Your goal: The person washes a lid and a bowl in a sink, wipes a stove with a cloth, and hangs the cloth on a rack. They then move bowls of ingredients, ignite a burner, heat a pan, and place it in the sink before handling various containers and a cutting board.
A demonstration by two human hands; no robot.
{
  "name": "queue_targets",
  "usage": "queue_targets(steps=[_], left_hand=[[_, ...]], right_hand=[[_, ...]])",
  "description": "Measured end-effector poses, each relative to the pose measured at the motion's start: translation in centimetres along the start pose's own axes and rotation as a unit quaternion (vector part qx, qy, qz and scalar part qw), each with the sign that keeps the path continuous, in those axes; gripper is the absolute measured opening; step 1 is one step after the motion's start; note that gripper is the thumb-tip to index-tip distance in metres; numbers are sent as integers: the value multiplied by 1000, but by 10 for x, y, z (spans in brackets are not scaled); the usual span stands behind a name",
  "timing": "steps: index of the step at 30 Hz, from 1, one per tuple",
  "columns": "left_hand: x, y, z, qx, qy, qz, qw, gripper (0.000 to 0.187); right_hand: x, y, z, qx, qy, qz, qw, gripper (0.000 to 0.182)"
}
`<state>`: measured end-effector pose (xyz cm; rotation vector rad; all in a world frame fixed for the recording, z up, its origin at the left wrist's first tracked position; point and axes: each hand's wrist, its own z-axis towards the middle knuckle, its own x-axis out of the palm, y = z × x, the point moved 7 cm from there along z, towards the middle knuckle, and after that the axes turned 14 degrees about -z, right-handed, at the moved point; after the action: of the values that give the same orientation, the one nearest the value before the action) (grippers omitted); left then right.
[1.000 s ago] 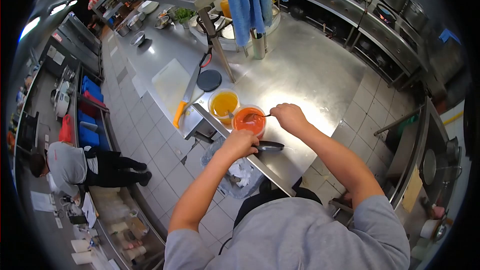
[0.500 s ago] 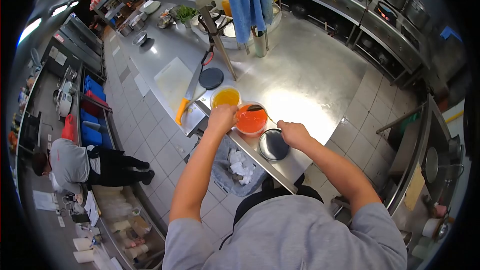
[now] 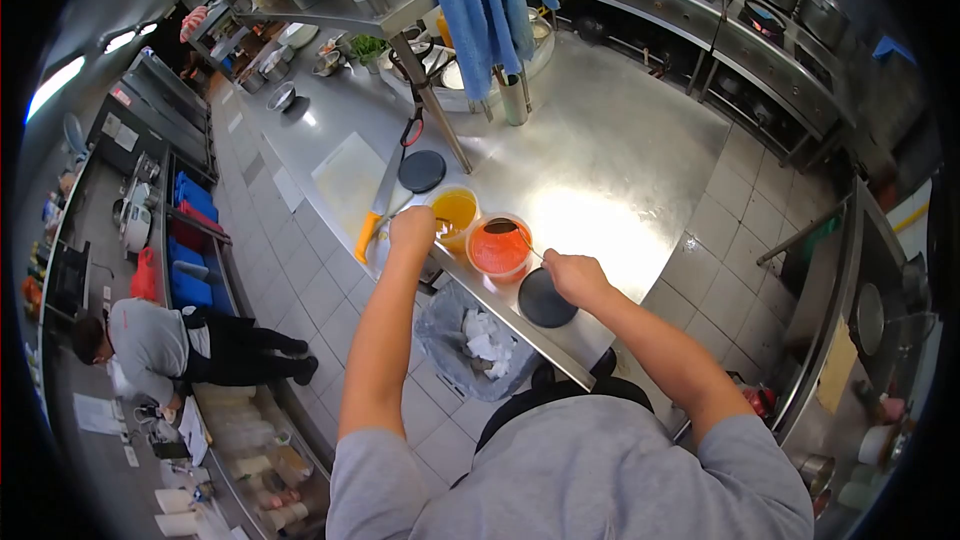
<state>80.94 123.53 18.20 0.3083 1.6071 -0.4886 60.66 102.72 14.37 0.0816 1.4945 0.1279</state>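
On the steel table, a clear tub of orange-red sauce (image 3: 499, 252) stands beside a tub of yellow liquid (image 3: 456, 210). My right hand (image 3: 575, 278) is closed on the handle of a dark-bowled spoon (image 3: 500, 226), whose bowl is over the red sauce. My left hand (image 3: 412, 230) is closed at the left rim of the yellow tub; something thin runs from it into the liquid, too small to name. One black lid (image 3: 546, 299) lies below my right hand, and another black lid (image 3: 422, 171) lies behind the yellow tub.
A yellow-handled knife (image 3: 368, 236) lies by a white cutting board (image 3: 356, 178). Blue towels (image 3: 480, 15) hang from the shelf post. Below the table edge stands a lined bin (image 3: 440, 340). A person (image 3: 150, 340) leans over the left counter. Stoves (image 3: 690, 15) line the back right.
My left hand has moved left, away from the red tub to the yellow tub. The spoon bowl has shifted slightly left over the red sauce. The view has tilted a little.
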Motion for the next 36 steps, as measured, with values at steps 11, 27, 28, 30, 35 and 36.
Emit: queue_targets(steps=[11,27,28,30,35,36], left_hand=[[-31,33,-74,16,-195,-183,963,19],[23,43,-95,-205,-15,-711,672,25],[29,40,-94,-200,-14,-711,674,25],[7,38,-93,-49,-215,-482,848,27],[-27,-7,-111,34,-327,-325,887,26],[-34,-17,-115,33,-330,-289,898,25]], right_hand=[[-6,-4,-2,32,1,99,995,22],[20,3,-5,59,28,60,996,23],[21,4,-5,56,12,88,994,24],[25,6,1,55,-6,115,992,24],[8,46,20,193,185,606,749,22],[0,52,26,197,179,607,749,22]])
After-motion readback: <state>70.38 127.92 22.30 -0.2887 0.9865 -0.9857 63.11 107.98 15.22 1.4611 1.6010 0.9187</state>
